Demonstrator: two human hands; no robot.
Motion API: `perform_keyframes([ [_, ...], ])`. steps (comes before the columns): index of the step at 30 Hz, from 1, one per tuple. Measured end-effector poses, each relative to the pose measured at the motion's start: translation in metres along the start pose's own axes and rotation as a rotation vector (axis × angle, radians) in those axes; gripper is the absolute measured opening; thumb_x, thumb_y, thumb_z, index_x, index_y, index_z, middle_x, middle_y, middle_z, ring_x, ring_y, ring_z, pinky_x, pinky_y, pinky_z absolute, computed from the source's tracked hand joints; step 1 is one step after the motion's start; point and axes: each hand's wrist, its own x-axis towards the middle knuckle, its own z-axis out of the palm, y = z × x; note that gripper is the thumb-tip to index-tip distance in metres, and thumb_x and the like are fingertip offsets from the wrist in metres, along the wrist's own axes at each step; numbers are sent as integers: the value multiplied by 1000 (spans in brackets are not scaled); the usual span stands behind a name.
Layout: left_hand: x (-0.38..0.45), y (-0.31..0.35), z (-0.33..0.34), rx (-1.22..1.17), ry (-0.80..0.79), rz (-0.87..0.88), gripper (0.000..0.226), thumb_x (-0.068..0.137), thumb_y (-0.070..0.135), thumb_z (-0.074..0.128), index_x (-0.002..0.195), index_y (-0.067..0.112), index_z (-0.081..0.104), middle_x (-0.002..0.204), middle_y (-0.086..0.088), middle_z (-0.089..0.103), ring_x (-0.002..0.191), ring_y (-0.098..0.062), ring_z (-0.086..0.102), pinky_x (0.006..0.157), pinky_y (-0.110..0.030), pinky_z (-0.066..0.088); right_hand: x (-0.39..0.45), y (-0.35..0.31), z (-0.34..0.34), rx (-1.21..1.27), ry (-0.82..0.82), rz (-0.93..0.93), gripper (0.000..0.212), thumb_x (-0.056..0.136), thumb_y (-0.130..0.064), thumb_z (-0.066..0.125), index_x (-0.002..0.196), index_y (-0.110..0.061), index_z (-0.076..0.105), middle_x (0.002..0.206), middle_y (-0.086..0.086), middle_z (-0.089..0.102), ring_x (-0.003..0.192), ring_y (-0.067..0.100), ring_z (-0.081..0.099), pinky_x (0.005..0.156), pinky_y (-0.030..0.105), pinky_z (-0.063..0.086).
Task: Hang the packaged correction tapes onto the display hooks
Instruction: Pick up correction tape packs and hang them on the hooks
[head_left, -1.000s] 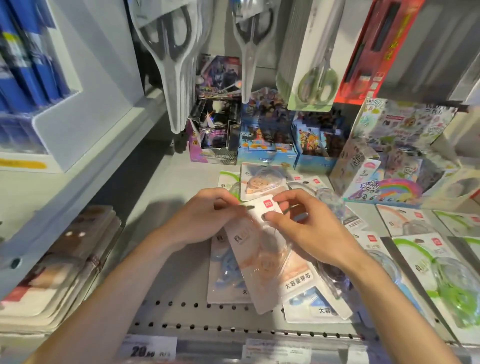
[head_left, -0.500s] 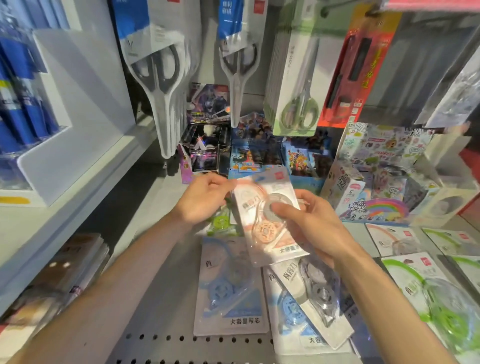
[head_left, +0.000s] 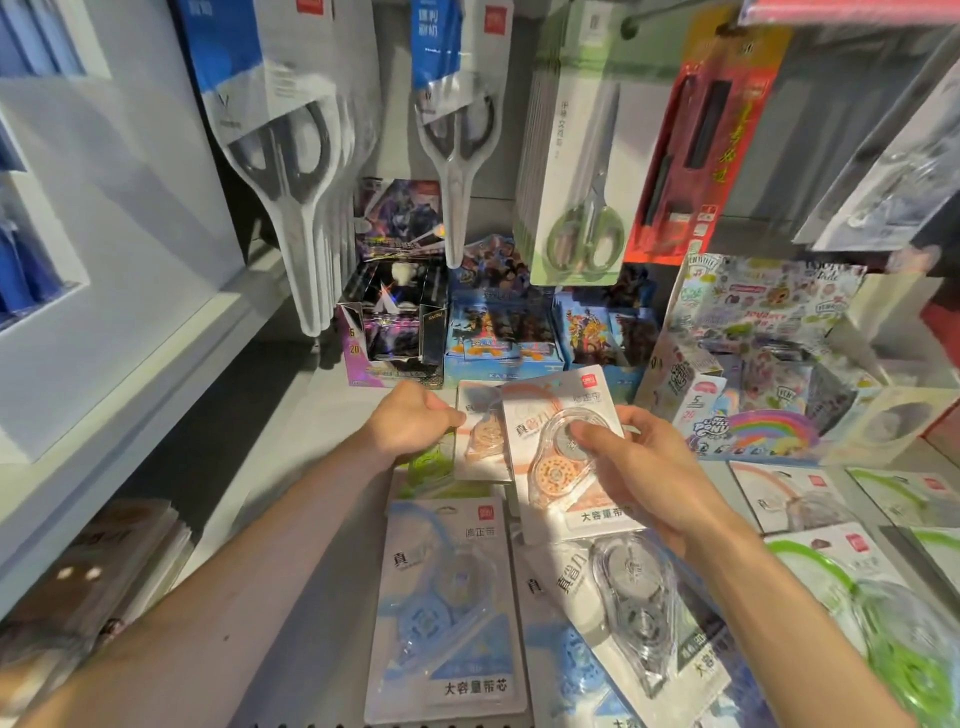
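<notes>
My right hand (head_left: 644, 467) grips an orange correction tape pack (head_left: 558, 447) by its blister, held upright above the shelf. Just left of it, my left hand (head_left: 410, 421) pinches the edge of a second orange pack (head_left: 480, 434), partly hidden behind the first. More packs lie flat on the shelf below: a blue one (head_left: 447, 608), a clear one (head_left: 634, 597) and green ones (head_left: 883, 623). A bare metal display hook (head_left: 641, 18) sticks out at the top, above the hands.
Packaged scissors (head_left: 291, 156) hang in rows at the back, some just above my hands. Card boxes (head_left: 395, 332) and sticker boxes (head_left: 753, 364) line the rear of the grey shelf (head_left: 311, 415). A white shelf divider (head_left: 130, 260) stands to the left.
Both hands lifted the orange packs off the pile and up from the shelf. The packs, held together before, are now spread apart, one in each hand. The view tilted upward.
</notes>
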Motion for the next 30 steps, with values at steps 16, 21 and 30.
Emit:
perform_keyframes([
  [16, -37, 2, -22, -577, 122, 79, 20, 103, 13, 60, 122, 9, 66, 81, -2, 78, 67, -12, 71, 62, -28, 58, 1, -15, 20, 185, -42, -45, 14, 96, -20, 72, 104, -15, 63, 59, -13, 68, 42, -4, 54, 43, 11, 40],
  [21, -68, -8, -34, -670, 164, 121, 25, 106, 14, 54, 127, 12, 66, 109, -8, 79, 95, -23, 77, 73, -35, 61, -8, -23, 41, 341, -187, -22, 12, 98, -16, 68, 104, -10, 59, 93, 9, 81, 79, 15, 78, 62, 23, 58],
  [30, -132, -15, -32, -966, -56, 197, 46, 86, 28, 77, 127, 13, 64, 113, -10, 79, 102, -28, 77, 75, -34, 60, -51, -24, 55, 425, -220, -136, 61, 81, -20, 72, 135, 2, 55, 106, 21, 79, 86, 29, 78, 68, 37, 63],
])
